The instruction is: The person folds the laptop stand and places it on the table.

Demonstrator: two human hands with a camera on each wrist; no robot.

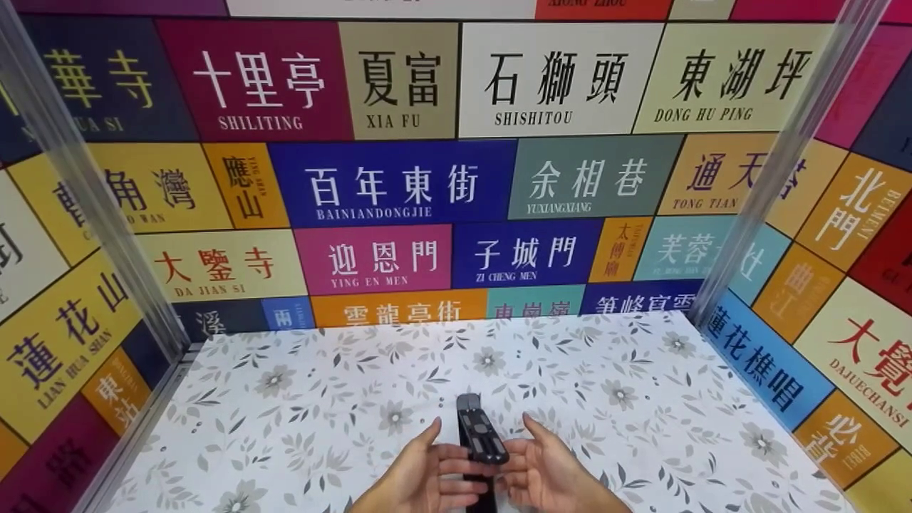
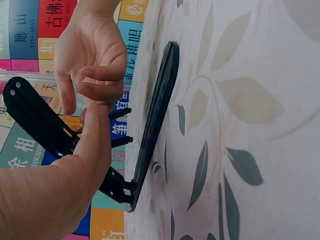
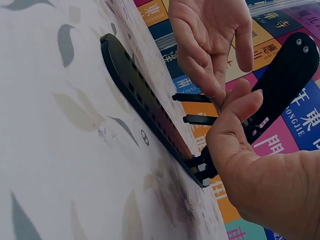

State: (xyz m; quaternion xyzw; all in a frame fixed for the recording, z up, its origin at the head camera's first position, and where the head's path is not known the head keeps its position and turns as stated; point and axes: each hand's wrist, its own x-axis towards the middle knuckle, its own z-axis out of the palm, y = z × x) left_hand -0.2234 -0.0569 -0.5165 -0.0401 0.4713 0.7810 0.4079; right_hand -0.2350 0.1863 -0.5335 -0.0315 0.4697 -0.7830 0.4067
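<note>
A black hinged folding stand [image 1: 482, 436], probably for a phone or tablet, rests on the patterned cloth. Its slotted base plate [image 3: 140, 107] lies along the surface, while the rounded upper panel [image 2: 35, 112] rises at a slant from the hinge. Two short prongs [image 3: 197, 120] stick out beneath that panel. My left hand [image 1: 420, 474] is at the stand's left side, thumb raised and fingers extended towards the panel's lower end. On the opposite side is my right hand [image 1: 545, 474], its fingers loosely bent. The fingertips meet near the panel; exact contact is partly hidden.
White cloth [image 1: 342, 399] with grey leaves and flowers covers the table. Behind and beside it stand walls of coloured sign panels [image 1: 392, 182]. Metal posts [image 1: 755, 157] rise at the back corners, and a rail [image 1: 142, 427] runs along the left edge.
</note>
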